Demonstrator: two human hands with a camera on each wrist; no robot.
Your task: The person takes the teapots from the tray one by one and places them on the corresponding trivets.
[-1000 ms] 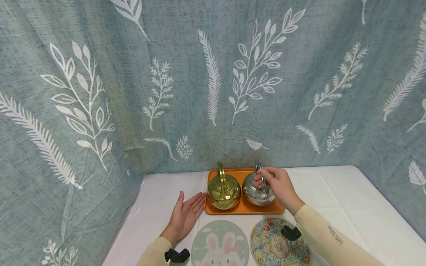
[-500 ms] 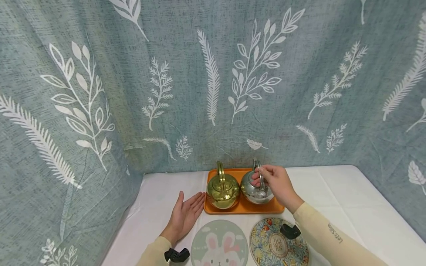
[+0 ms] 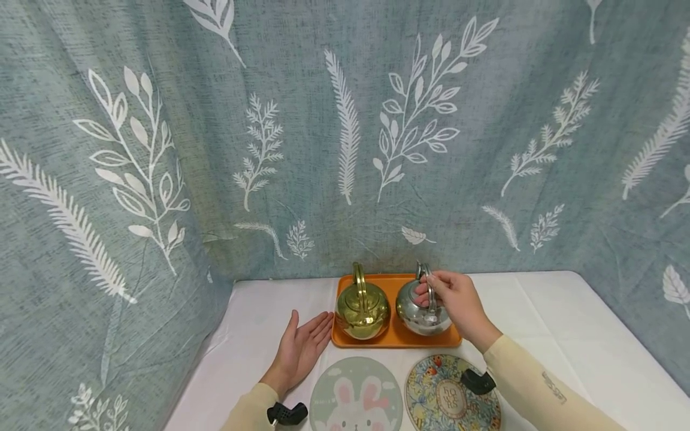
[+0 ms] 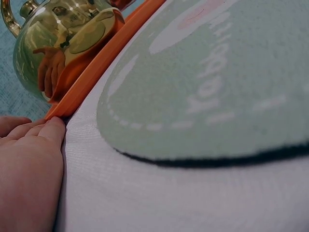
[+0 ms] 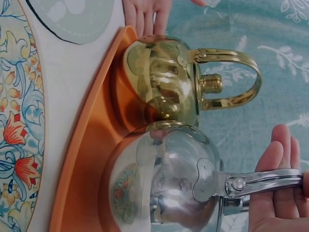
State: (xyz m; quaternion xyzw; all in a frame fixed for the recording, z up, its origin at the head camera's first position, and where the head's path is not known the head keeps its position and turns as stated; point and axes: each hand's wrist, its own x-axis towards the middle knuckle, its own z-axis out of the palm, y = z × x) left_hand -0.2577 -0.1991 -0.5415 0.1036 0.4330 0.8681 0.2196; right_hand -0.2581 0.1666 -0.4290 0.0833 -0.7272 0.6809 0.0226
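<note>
The silver kettle (image 3: 419, 318) was over the right half of the tray (image 3: 396, 343), roughly upright, its handle (image 5: 263, 178) arching back to front within the right hand's (image 3: 455, 300) curled fingers. The left hand (image 3: 302, 347), fingers straight, touched the tray's left edge. A narrow strip parted the silver kettle from the brass kettle (image 3: 362, 314); desk (image 3: 525, 311) stretched rightward. The rabbit mat (image 3: 356, 389) and flowered mat (image 3: 451, 395) were cut off below. Base contact was hard to tell.

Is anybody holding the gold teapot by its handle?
No, the right hand grips the silver teapot by its handle, and neither hand grips the gold teapot.
</note>
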